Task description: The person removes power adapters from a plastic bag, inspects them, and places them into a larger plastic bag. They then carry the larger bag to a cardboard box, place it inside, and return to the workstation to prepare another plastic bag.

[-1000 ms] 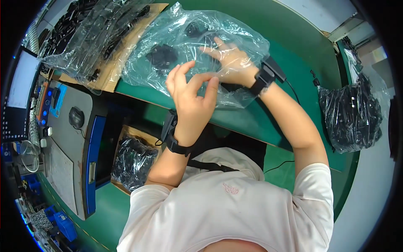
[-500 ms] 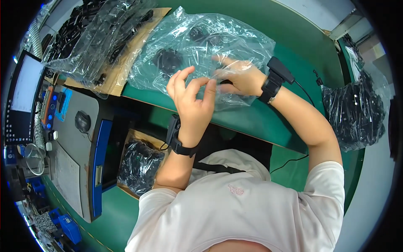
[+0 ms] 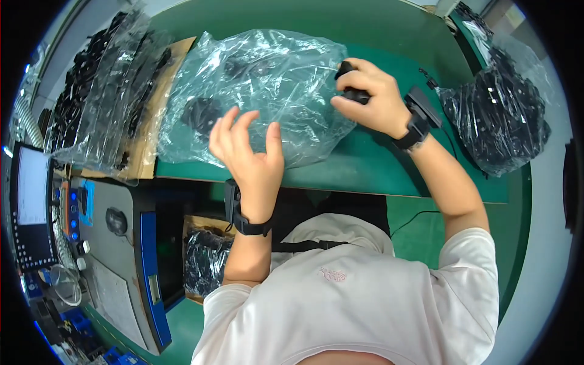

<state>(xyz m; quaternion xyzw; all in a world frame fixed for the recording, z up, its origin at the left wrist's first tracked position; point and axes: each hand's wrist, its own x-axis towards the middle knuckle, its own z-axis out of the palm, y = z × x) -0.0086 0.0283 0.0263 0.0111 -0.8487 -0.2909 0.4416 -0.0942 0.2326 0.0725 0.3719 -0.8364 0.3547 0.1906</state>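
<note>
A large clear plastic bag (image 3: 286,79) lies on the green table, with dark parts (image 3: 202,114) showing through its film on the left. My left hand (image 3: 246,149) is over the bag's near edge, fingers spread and holding nothing. At the bag's right edge, my right hand (image 3: 377,100) is closed around black parts. One small black part (image 3: 356,95) sticks out between the fingers and thumb, and another dark piece (image 3: 345,69) shows by the index finger. Their exact kind is unclear. Both wrists wear black straps with a small device.
Clear-bagged black parts (image 3: 115,91) lie on cardboard (image 3: 159,103) at left. Another bag of black parts (image 3: 499,115) sits at right. Below left are a grey cabinet (image 3: 115,255) with a mouse (image 3: 116,221), a monitor (image 3: 31,188), and a box with bagged parts (image 3: 207,258).
My right hand has come out of the bag, now holding black parts at its right edge. My left hand stays open near the bag's front. The whole view has shifted.
</note>
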